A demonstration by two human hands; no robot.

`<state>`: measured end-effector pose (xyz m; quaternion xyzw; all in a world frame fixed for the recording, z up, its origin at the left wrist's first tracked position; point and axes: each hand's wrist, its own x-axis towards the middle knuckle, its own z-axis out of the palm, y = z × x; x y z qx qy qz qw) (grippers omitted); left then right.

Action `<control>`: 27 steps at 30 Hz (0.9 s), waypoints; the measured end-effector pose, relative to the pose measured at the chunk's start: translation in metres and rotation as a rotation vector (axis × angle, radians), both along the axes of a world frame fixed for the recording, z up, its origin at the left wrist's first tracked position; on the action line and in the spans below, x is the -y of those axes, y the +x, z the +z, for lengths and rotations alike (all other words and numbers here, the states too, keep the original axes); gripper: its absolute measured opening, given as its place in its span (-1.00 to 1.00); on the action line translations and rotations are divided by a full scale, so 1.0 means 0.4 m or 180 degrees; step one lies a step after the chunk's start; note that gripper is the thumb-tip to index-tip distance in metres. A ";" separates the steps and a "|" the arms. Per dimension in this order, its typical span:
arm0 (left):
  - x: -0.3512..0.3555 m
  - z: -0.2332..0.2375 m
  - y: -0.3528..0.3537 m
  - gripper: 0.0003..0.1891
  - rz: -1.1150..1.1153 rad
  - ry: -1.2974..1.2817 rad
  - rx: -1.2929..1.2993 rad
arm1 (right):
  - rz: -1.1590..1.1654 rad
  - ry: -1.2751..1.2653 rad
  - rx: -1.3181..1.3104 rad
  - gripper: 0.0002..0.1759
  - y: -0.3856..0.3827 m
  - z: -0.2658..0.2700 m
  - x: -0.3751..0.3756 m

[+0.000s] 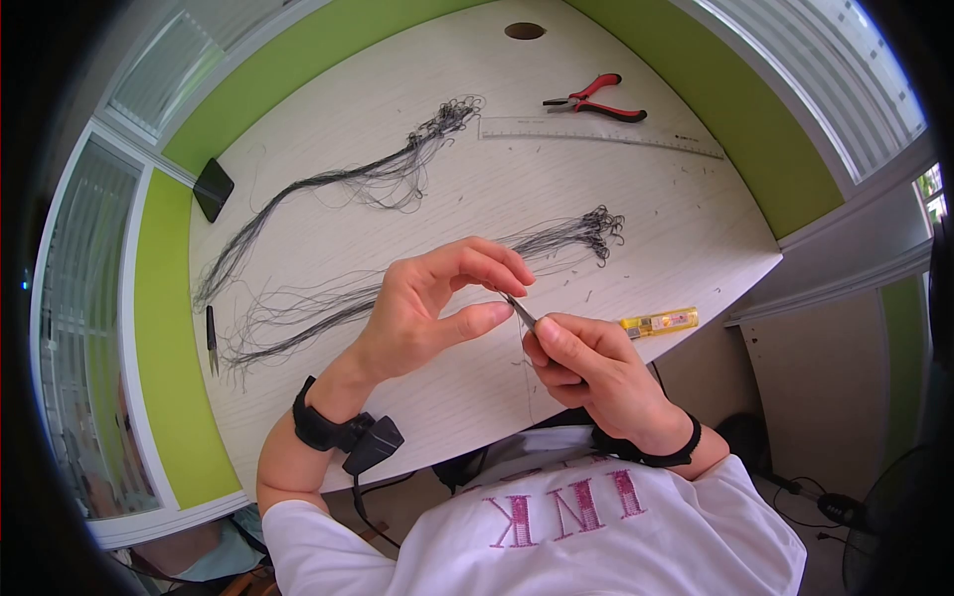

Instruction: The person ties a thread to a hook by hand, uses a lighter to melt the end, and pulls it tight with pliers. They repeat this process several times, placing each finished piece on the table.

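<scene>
Near the middle of the view, my right hand (596, 372) is closed around a slim dark metal tool (521, 313), whose tip points up and left. My left hand (437, 303) meets that tip with thumb and fingertips; whatever small piece or thread it pinches is too small to name. A thin thread hangs below the tip. Behind my left hand lies a bundle of dark lines with hooks (596, 234) at its right end. Farther back, a second bundle of dark lines (328, 179) stretches across the table, its looped ends at the right.
Red-handled pliers (606, 104) and a clear ruler (596, 132) lie at the back of the white table (397, 89). A yellow lighter-like object (661, 322) sits right of my right hand. Dark tweezers (212, 343) and a black object (213, 190) are at the left edge.
</scene>
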<state>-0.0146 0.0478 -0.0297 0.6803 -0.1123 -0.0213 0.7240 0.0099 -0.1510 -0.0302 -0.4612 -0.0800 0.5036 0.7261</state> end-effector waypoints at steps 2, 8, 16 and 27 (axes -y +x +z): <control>0.000 0.000 0.000 -0.84 -0.0023 -0.0011 0.0003 | 0.0012 0.0013 -0.0006 -0.61 0.001 0.001 0.002; 0.006 0.000 -0.002 -0.86 0.0005 -0.0020 0.0023 | 0.0005 0.0059 0.0002 -0.61 -0.001 -0.004 0.002; 0.006 0.002 -0.004 -0.90 0.0054 -0.0032 -0.0058 | -0.0010 0.0041 -0.0049 -0.61 -0.001 -0.003 0.003; 0.003 -0.003 -0.004 -0.94 0.0065 -0.0080 0.0059 | -0.0011 0.0109 -0.0111 -0.61 -0.007 -0.011 0.002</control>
